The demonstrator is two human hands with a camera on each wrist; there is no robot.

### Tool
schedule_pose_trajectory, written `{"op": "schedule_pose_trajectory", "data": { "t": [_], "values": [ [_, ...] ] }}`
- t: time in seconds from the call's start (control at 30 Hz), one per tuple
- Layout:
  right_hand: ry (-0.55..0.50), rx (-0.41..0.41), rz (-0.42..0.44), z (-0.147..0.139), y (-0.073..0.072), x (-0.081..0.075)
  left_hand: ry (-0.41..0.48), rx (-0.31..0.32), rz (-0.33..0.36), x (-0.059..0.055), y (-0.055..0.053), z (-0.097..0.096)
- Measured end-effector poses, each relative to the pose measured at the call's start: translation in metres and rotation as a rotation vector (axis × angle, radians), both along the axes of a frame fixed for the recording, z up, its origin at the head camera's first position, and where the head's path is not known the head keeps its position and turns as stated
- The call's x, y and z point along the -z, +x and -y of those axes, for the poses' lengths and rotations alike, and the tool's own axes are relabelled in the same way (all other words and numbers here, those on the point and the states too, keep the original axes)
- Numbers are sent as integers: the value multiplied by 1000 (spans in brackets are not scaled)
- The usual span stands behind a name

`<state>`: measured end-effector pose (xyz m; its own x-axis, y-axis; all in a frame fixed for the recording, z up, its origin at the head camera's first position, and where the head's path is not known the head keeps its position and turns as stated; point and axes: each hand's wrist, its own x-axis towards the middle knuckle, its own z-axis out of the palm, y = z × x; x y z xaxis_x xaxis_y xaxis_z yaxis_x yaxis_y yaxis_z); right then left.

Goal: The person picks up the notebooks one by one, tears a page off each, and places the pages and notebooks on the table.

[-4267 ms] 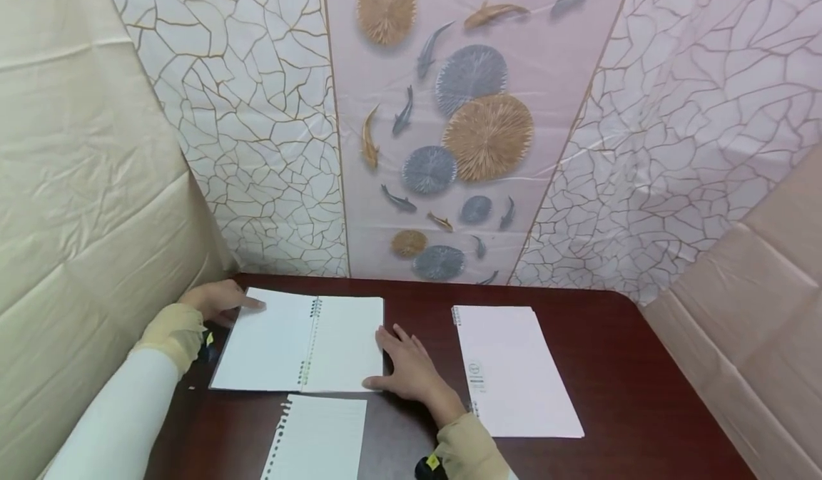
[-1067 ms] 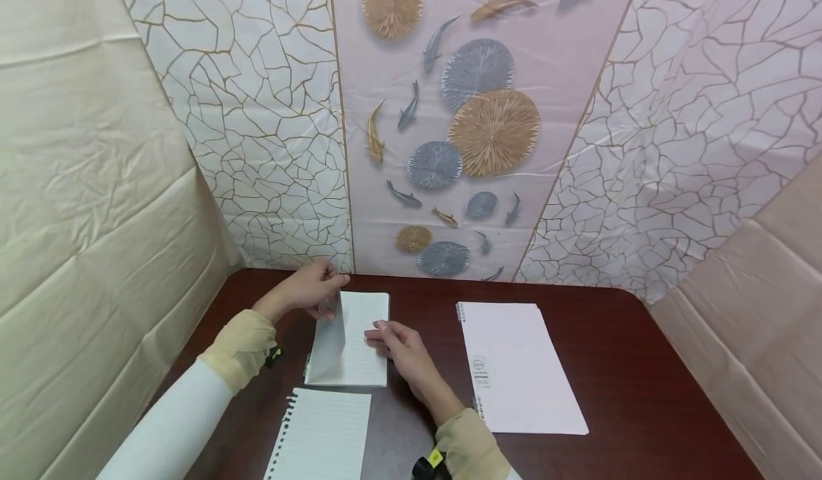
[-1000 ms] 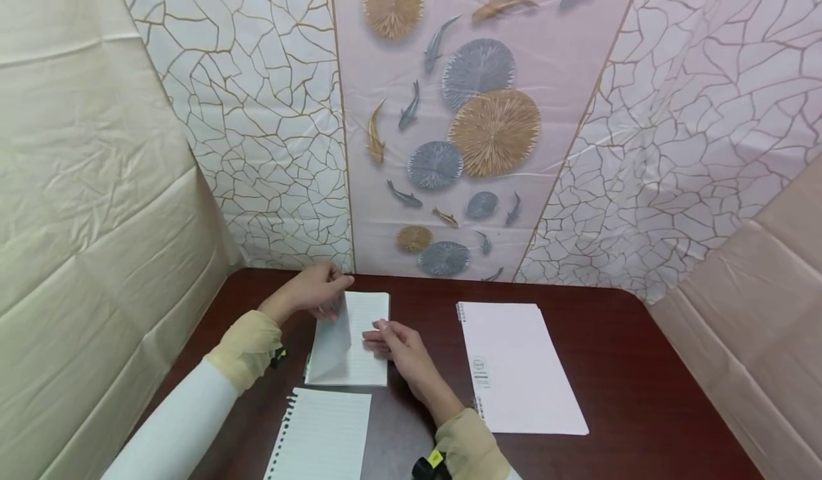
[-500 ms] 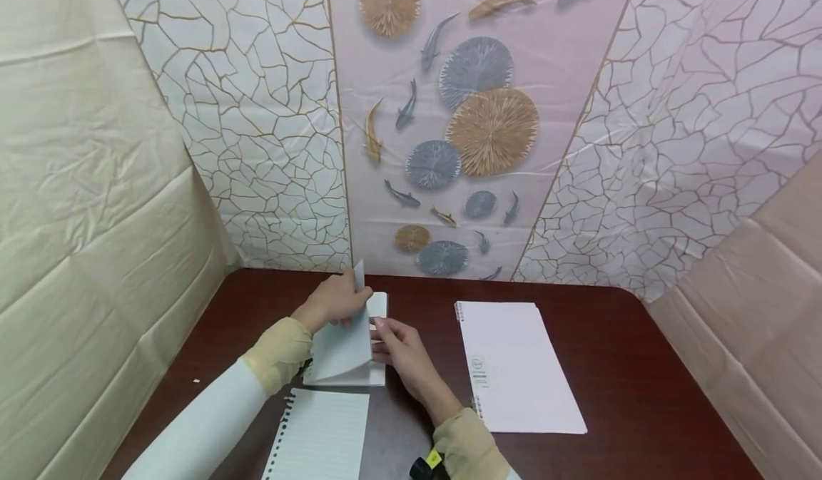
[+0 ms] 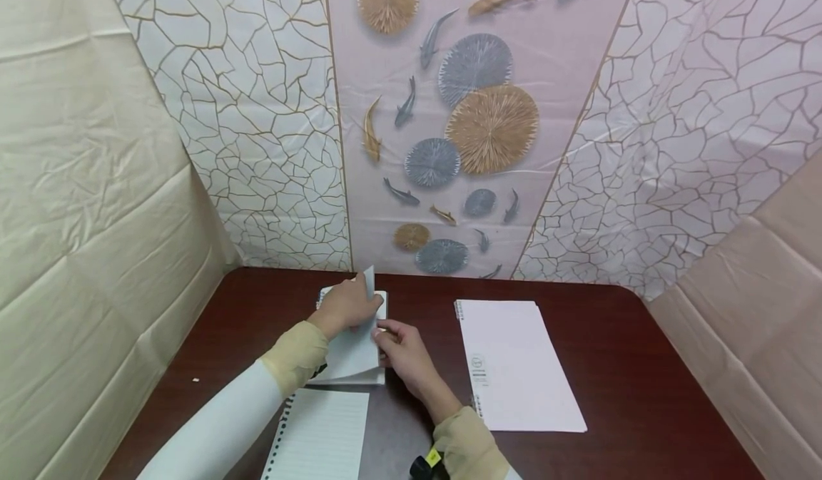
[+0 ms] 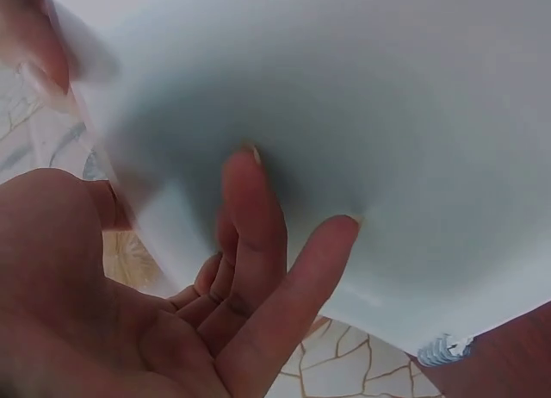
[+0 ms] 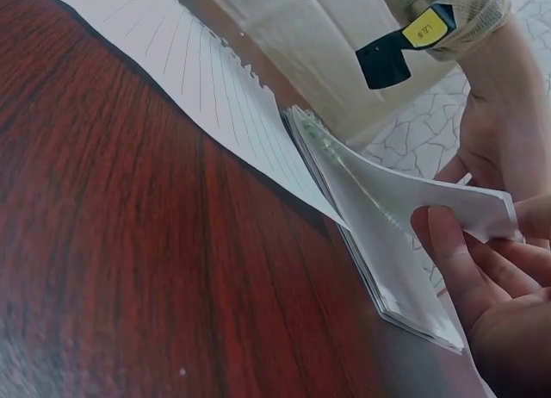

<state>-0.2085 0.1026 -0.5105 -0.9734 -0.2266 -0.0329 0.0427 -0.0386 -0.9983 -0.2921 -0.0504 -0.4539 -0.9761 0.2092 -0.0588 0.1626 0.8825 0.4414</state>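
Observation:
A ring-bound notebook (image 5: 380,378) lies at the back left of the table, with a white page (image 5: 356,355) lifted and bent up from its stack. My left hand (image 5: 347,305) grips this page near its far right corner. In the left wrist view the thumb passes behind the page edge, and the fingers (image 6: 254,217) lie on the near side. My right hand (image 5: 411,355) pinches the page's right edge between thumb and fingers, as the right wrist view shows. Part of the binding (image 6: 446,350) shows in the left wrist view; in the head view my left hand and wrist hide most of it.
A loose lined sheet (image 5: 327,430) with torn holes lies just in front of the notebook. Another white ring-bound notebook (image 5: 523,366) lies to the right. A small white scrap (image 5: 195,379) sits at the left of the dark red table (image 5: 648,387). Patterned cloth (image 5: 257,145) hangs behind.
Earlier the notebook lay spread open, hands at its sides; now only one half shows. My left hand has swung the page rightward, and my right fingers have closed on its edge.

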Motion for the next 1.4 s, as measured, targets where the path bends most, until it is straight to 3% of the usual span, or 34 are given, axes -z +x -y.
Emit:
{"op": "schedule_pose_trajectory", "data": {
  "t": [0.47, 0.83, 1.07, 1.4],
  "values": [
    [-19, 28, -21, 2, 0, 2, -112, 8, -70, 4, 1, -3],
    [-7, 99, -1, 1, 1, 5, -191, 121, -172, 6, 6, 16],
    [-12, 131, 14, 3, 0, 9, -175, 171, -144, 11, 17, 36],
    [11, 142, 35, 2, 0, 10, -90, 294, 3, 24, 32, 49]
  ]
}}
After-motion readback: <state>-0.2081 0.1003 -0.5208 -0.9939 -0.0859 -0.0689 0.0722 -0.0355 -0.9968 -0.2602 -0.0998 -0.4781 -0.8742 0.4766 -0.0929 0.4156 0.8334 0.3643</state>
